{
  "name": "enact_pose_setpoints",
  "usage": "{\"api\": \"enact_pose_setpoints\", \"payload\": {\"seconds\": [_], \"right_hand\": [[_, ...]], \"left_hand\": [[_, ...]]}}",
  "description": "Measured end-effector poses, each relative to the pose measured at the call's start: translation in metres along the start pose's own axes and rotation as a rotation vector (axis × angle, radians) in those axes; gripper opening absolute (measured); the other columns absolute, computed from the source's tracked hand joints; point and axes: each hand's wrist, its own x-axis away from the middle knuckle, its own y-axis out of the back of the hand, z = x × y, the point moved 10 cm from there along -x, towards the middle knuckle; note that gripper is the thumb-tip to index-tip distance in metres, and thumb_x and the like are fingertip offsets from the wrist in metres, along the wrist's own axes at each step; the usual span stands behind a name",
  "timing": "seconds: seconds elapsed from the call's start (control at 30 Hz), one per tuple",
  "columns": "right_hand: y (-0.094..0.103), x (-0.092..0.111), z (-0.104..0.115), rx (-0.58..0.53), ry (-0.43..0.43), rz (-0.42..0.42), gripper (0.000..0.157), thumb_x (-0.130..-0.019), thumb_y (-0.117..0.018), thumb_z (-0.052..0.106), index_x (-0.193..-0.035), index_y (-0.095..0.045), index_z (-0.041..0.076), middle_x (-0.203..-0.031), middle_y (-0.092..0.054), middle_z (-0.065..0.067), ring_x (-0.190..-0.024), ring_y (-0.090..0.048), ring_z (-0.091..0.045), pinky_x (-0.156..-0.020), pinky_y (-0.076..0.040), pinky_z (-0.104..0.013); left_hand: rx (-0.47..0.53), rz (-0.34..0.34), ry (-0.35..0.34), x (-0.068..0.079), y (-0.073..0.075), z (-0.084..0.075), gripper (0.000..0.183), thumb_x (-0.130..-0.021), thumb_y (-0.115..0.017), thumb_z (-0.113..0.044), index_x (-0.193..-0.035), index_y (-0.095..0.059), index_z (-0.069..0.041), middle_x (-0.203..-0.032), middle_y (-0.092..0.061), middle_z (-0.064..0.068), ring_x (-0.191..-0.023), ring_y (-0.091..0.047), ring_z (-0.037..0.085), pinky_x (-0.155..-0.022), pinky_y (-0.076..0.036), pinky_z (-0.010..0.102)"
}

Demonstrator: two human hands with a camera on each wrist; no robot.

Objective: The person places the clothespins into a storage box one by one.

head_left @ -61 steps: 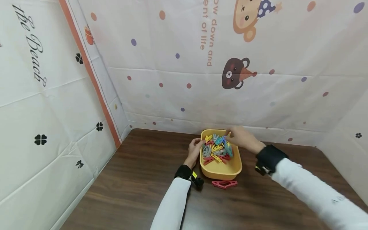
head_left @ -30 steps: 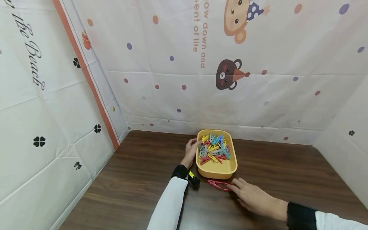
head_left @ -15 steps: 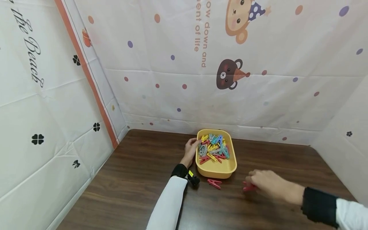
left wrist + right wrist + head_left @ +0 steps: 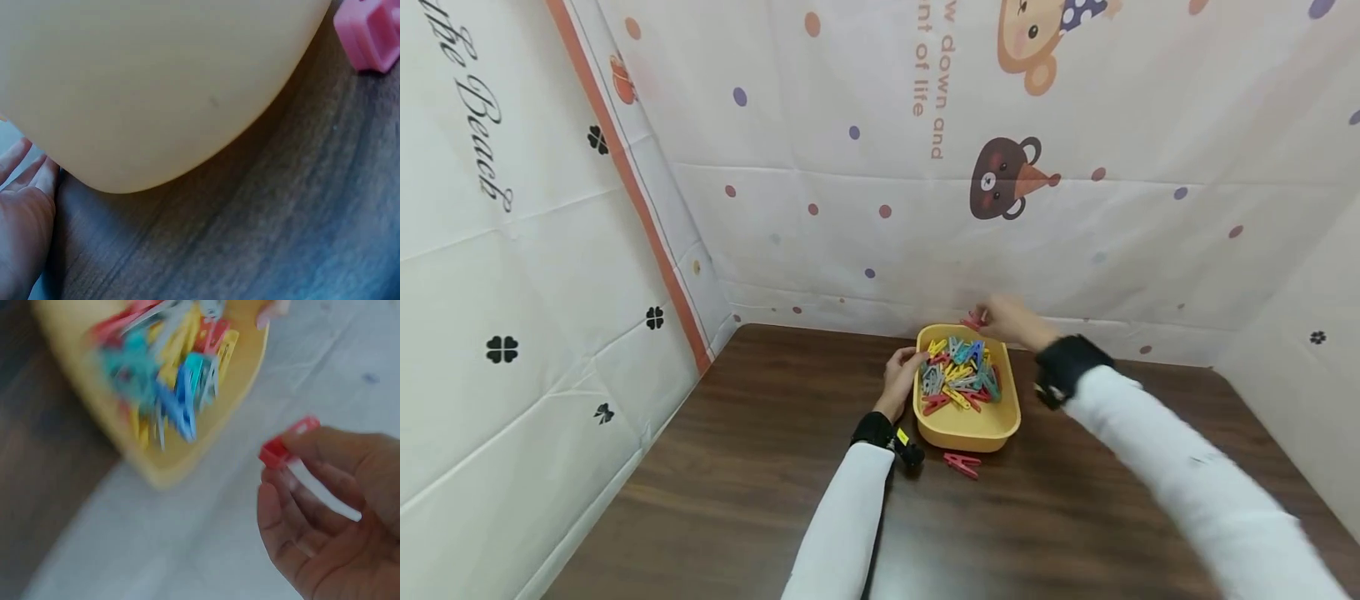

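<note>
A yellow plastic tub point(image 4: 967, 436) holds a heap of clothespins point(image 4: 958, 373) in red, yellow, blue, teal and grey. My left hand point(image 4: 898, 379) grips the tub's left side, its thumb at the rim; in the left wrist view, the left hand point(image 4: 26, 212) appears beside the pale outer wall. My right hand point(image 4: 1009, 320) is raised over the tub's far end, pinching a red clothespin point(image 4: 973, 321) between thumb and fingers. The right wrist view shows that red clothespin point(image 4: 289, 442) off to one side of the rim. Another red clothespin point(image 4: 962, 464) lies on the table before the tub.
The brown wooden table point(image 4: 760, 467) ends at a printed cloth wall point(image 4: 820, 275) close behind the tub. A second cloth wall point(image 4: 535, 333) runs along the left side.
Two red clothespins lay before the tub; my right hand came down, picked one up, moved it right, then lifted it to the tub's far end. My left hand stayed on the tub.
</note>
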Motion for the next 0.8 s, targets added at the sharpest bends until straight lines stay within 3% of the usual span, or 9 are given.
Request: {"api": "enact_pose_setpoints", "payload": {"seconds": [0.1,0.2,0.33,0.43,0.53,0.6,0.67,0.7,0.8], "right_hand": [[-0.022,-0.023,-0.026,-0.083,-0.189,0.001,0.013,-0.09,-0.07,0.006,-0.093,-0.072,-0.006,-0.087,-0.071,-0.017,-0.073,-0.061,-0.024,-0.066,-0.051,-0.032],[-0.045,-0.028,-0.051,-0.173,-0.353,0.006,0.02,-0.091,-0.067,0.007,-0.073,-0.067,-0.002,-0.067,-0.062,-0.007,-0.061,-0.055,-0.019,-0.058,-0.045,-0.027],[-0.056,-0.029,-0.066,-0.226,-0.423,-0.053,0.039,-0.088,-0.063,0.005,-0.052,-0.049,0.011,-0.051,-0.041,0.004,-0.05,-0.043,-0.013,-0.051,-0.035,-0.024],[-0.053,-0.029,-0.062,-0.211,-0.396,-0.067,0.044,-0.088,-0.062,0.006,-0.049,-0.046,0.014,-0.049,-0.039,0.005,-0.047,-0.041,-0.012,-0.051,-0.034,-0.024],[-0.046,-0.026,-0.046,-0.177,-0.356,-0.055,0.028,-0.093,-0.064,0.008,-0.067,-0.065,-0.001,-0.064,-0.06,-0.01,-0.059,-0.057,-0.022,-0.06,-0.05,-0.032],[-0.035,-0.025,-0.027,-0.153,-0.301,-0.055,0.022,-0.097,-0.063,0.009,-0.093,-0.07,-0.011,-0.087,-0.07,-0.023,-0.076,-0.066,-0.031,-0.073,-0.057,-0.04],[-0.016,-0.022,-0.001,-0.107,-0.22,-0.071,0.032,-0.098,-0.063,0.011,-0.118,-0.065,-0.014,-0.111,-0.068,-0.032,-0.095,-0.067,-0.04,-0.086,-0.057,-0.05],[-0.005,-0.019,0.014,-0.085,-0.165,-0.083,0.034,-0.098,-0.063,0.011,-0.122,-0.064,-0.013,-0.115,-0.067,-0.032,-0.099,-0.067,-0.041,-0.088,-0.057,-0.051],[0.026,0.004,0.057,-0.025,0.004,-0.107,0.028,-0.097,-0.066,0.014,-0.115,-0.069,-0.008,-0.104,-0.071,-0.026,-0.09,-0.07,-0.035,-0.079,-0.059,-0.046]], "left_hand": [[0.011,0.02,0.002,-0.002,-0.009,-0.004,0.044,-0.094,-0.069,-0.039,-0.128,-0.063,-0.011,-0.121,-0.066,0.012,-0.103,-0.065,0.02,-0.092,-0.057,0.033],[-0.001,0.03,-0.008,-0.005,-0.018,-0.008,0.044,-0.092,-0.071,-0.038,-0.126,-0.065,-0.011,-0.118,-0.067,0.01,-0.102,-0.065,0.018,-0.091,-0.056,0.032],[-0.015,0.013,-0.027,-0.01,-0.02,-0.014,0.042,-0.091,-0.072,-0.037,-0.123,-0.067,-0.011,-0.117,-0.067,0.009,-0.1,-0.063,0.017,-0.091,-0.055,0.031],[-0.018,0.007,-0.03,-0.01,-0.017,-0.015,0.042,-0.092,-0.072,-0.037,-0.123,-0.067,-0.01,-0.116,-0.067,0.01,-0.099,-0.063,0.017,-0.09,-0.055,0.031],[-0.023,0.022,-0.029,-0.009,-0.013,-0.013,0.042,-0.092,-0.071,-0.038,-0.125,-0.066,-0.011,-0.117,-0.068,0.01,-0.099,-0.065,0.018,-0.09,-0.056,0.031],[-0.026,0.023,-0.025,-0.008,-0.008,-0.011,0.043,-0.093,-0.071,-0.039,-0.125,-0.065,-0.012,-0.118,-0.068,0.01,-0.101,-0.065,0.019,-0.091,-0.056,0.033],[-0.032,0.022,-0.024,-0.007,-0.003,-0.009,0.042,-0.093,-0.071,-0.039,-0.125,-0.065,-0.012,-0.119,-0.067,0.011,-0.104,-0.065,0.02,-0.093,-0.056,0.034],[-0.033,0.018,-0.023,-0.007,0.0,-0.008,0.042,-0.093,-0.071,-0.039,-0.125,-0.065,-0.011,-0.12,-0.067,0.011,-0.105,-0.065,0.021,-0.094,-0.056,0.035],[-0.039,0.013,-0.012,-0.005,0.004,-0.005,0.043,-0.094,-0.07,-0.039,-0.126,-0.065,-0.011,-0.121,-0.066,0.011,-0.106,-0.065,0.021,-0.096,-0.055,0.036]]}}
